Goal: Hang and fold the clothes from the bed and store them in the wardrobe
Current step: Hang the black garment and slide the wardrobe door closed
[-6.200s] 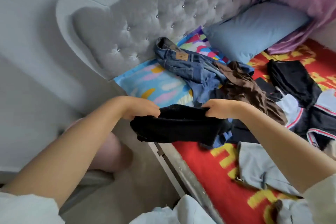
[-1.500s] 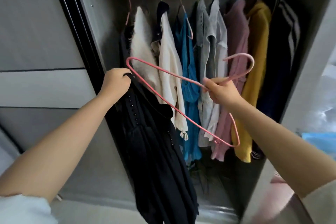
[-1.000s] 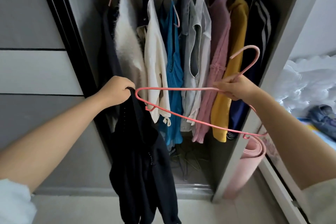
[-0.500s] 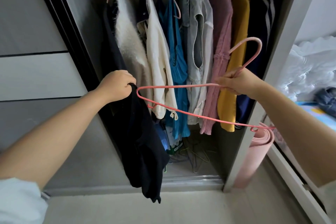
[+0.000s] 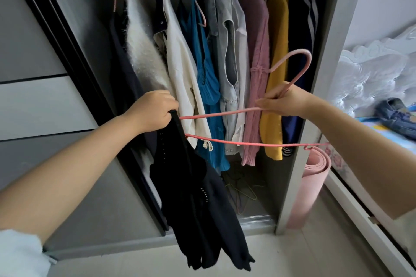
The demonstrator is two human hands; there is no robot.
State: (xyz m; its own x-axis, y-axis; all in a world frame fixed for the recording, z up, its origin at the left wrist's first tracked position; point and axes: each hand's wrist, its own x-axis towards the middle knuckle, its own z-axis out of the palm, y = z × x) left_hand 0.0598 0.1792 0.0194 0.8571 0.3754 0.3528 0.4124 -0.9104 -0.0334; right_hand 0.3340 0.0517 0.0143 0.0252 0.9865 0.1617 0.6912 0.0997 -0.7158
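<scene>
1. since half a second ago, one end of the pink hanger (image 5: 227,114) has gone in behind the black top (image 5: 198,204), where before that end was out in the open.
2. the left hand (image 5: 153,111) is curled tight around the top edge of the black top and holds it up in front of the wardrobe (image 5: 319,74).
3. the black top hangs down long from that hand, with its bottom near the floor.
4. the right hand (image 5: 286,102) pinches the pink hanger at the neck, just under its hook.
5. the hook curves up above the right hand.
6. the hanger lies flat and sideways between the two hands, and its far tip on the right is beside a rolled pink mat (image 5: 310,182).
7. inside the wardrobe hang a fluffy white sweater (image 5: 144,51), a cream shirt (image 5: 182,67), a blue top (image 5: 202,60), a grey vest (image 5: 227,56), a pink cardigan (image 5: 257,51), a yellow sweater (image 5: 278,40) and a dark striped jacket (image 5: 304,13).
8. some loose wire hangers (image 5: 242,193) lie on the wardrobe floor.
9. blue jeans (image 5: 396,114) lie on the bed at the right edge.
</scene>
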